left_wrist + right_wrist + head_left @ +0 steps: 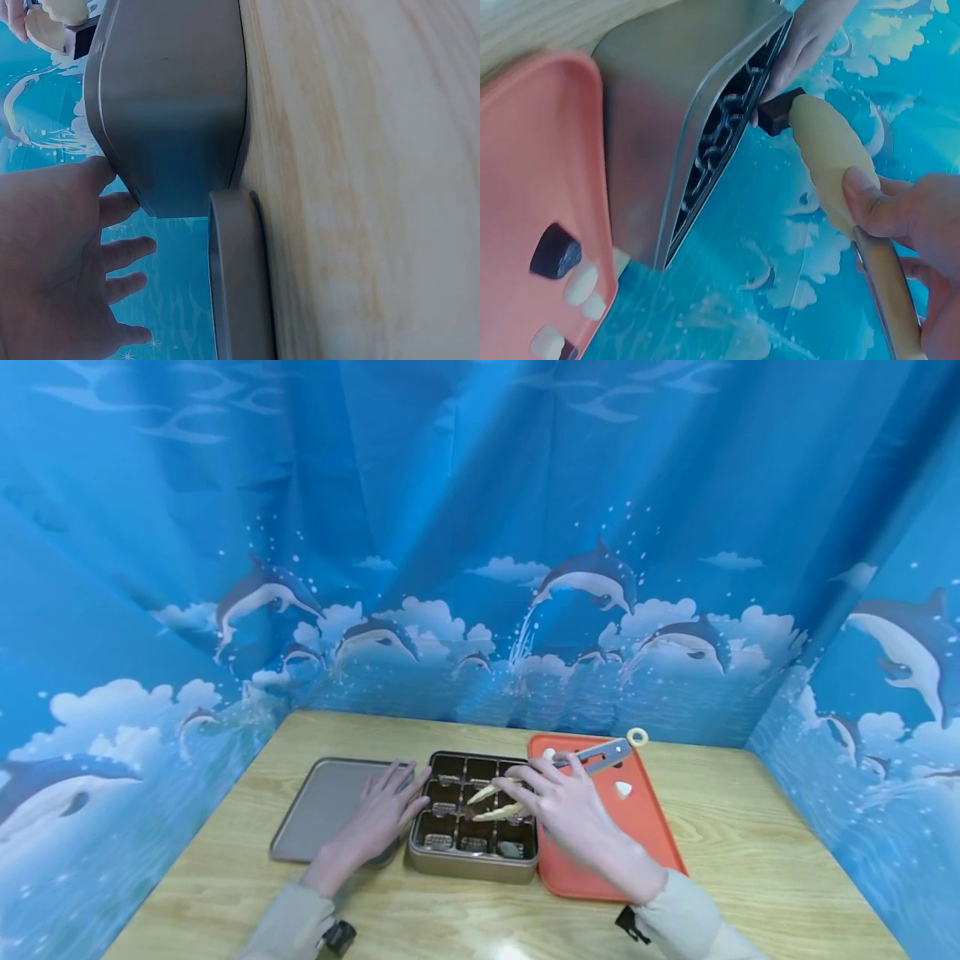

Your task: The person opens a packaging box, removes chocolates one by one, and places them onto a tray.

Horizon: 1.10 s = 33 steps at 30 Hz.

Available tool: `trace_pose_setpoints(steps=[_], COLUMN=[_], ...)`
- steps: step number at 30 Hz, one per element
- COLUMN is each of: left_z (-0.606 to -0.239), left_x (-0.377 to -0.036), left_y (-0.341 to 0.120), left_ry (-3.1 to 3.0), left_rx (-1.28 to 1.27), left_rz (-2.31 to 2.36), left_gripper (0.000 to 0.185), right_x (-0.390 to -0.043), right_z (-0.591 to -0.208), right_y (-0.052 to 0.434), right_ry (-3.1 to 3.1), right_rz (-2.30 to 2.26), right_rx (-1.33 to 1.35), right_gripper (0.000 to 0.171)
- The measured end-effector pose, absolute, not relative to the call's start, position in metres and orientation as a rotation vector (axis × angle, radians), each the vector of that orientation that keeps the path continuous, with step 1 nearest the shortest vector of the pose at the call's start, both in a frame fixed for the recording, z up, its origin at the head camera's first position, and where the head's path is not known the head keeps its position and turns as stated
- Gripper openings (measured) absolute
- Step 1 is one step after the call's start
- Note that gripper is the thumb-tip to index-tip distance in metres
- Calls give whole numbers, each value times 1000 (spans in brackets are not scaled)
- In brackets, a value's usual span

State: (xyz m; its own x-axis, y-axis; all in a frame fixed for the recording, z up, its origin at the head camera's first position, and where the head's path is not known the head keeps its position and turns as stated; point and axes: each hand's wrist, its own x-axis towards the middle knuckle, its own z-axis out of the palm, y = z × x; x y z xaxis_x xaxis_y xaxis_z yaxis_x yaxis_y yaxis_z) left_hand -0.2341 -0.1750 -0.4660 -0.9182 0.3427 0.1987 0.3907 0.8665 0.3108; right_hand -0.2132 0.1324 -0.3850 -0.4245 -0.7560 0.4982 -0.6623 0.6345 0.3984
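My right hand (566, 802) grips a pair of metal tongs (611, 756) with cream, scalloped tips. Between those tips, as the right wrist view shows, a dark brown chocolate-like block (778, 112) is pinched. The tips are over the middle of a brown metal box (472, 866) divided into several compartments. A dark piece (512, 849) lies in its front right compartment. With fingers spread, my left hand (382, 810) touches the box's left rim; its thumb and forefinger meet the edge in the left wrist view.
To the left lies a shallow grey tray (322, 810), close against the box. A red tray (622, 843) stands at the box's right, bearing white pieces (623, 789) and a dark chunk (556, 251). A dolphin-printed curtain (480, 527) backs the wooden table (720, 827).
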Motion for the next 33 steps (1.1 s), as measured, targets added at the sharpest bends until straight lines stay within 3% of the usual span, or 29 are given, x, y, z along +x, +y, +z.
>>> trace_pose_setpoints(steps=[10,16,20,33], left_z=[-465,-464,-463,-463], left_x=[-233,-230,-230,-233], left_y=[-173,-173,-174,-174], left_ry=[-2900,-2878,-2879,-2902], left_rx=[-570,-564,-562,-577], left_rz=[-541,-547,-544,-542], left_gripper=[55,54,55,56], right_x=[-219,-221,-220,-219], right_z=[-382,-389,-396,-416], right_y=[186,225,243,267], right_ry=[-2246,-2292,-2319,-2424], right_rz=[-115,-146,-165,-361], right_rx=[927,822,784,790], right_gripper=[69,59,61,51])
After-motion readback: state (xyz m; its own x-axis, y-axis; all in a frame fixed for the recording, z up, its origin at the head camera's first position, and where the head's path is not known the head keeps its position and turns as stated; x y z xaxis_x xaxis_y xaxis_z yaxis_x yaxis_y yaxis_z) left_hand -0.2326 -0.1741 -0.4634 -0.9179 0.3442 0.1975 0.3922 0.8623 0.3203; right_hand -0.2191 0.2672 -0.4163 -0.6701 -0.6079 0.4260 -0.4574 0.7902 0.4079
